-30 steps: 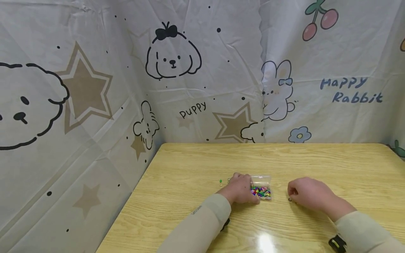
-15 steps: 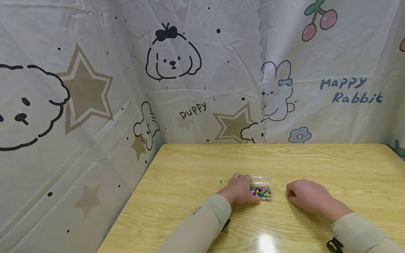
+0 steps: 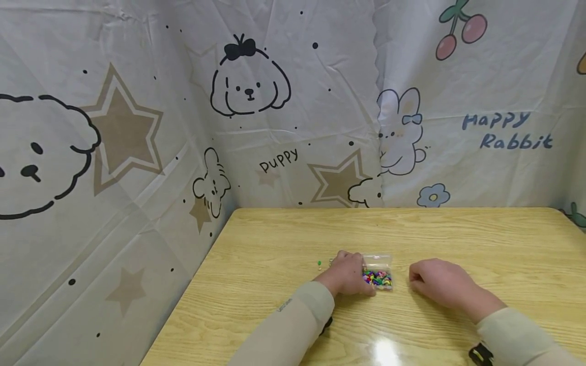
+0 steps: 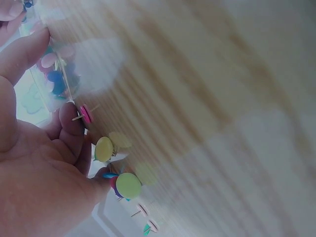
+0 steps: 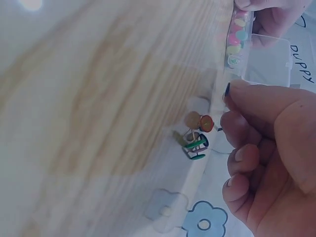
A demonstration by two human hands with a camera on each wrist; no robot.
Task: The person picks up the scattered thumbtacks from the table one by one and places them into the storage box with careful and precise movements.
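The left hand point(image 3: 349, 274) is clasping an open clear box point(image 3: 378, 261) of thumbtacks point(image 3: 379, 278) on the tabletop point(image 3: 458, 234); the right hand point(image 3: 439, 281) is pinching a dark tack point(image 5: 227, 90) in its grip, near loose tacks point(image 5: 198, 143).

The yellow wood-grain table point(image 3: 284, 229) is viewed forward and down from the head; in close, tilted left and right wrist views, the clear rectangular plastic box point(image 3: 378, 261) is shared, upper left and right respectively.
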